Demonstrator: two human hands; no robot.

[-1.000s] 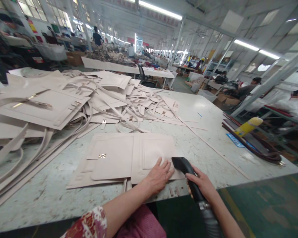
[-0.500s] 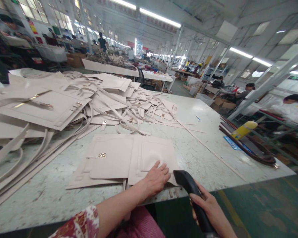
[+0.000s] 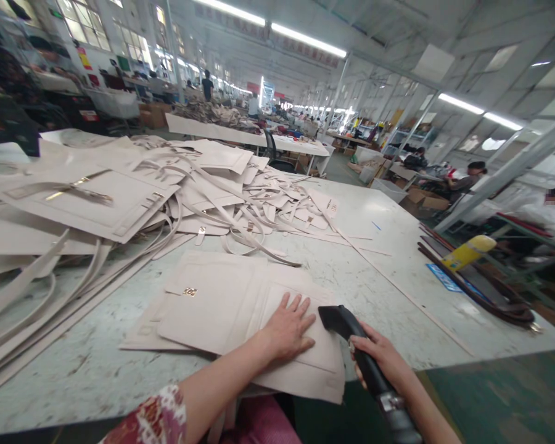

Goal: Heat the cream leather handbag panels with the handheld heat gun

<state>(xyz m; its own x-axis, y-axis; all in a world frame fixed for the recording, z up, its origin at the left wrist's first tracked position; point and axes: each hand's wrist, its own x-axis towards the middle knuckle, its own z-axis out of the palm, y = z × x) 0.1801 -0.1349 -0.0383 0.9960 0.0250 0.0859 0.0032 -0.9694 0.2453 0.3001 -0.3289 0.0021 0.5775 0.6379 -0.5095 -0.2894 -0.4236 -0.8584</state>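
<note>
My left hand (image 3: pixel 287 327) lies flat with fingers spread on a cream leather bag panel (image 3: pixel 240 311) that hangs over the near edge of the table (image 3: pixel 374 290). A small gold clasp (image 3: pixel 189 291) sits on the panel's left part. My right hand (image 3: pixel 383 359) is wrapped around the black handle of a nozzle tool (image 3: pixel 346 327) with a hose running down behind it. The nozzle's tip rests at the panel's right side, just right of my left fingers.
A big heap of cream panels and straps (image 3: pixel 120 197) fills the left and middle of the table. A yellow spray can (image 3: pixel 469 251) and dark straps (image 3: pixel 481 296) lie at the right edge. Other people sit at benches far right (image 3: pixel 472 172).
The panel has been slid toward me and turned, so its near part hangs past the table edge. My left hand stays flat on it; the nozzle moved up onto the panel.
</note>
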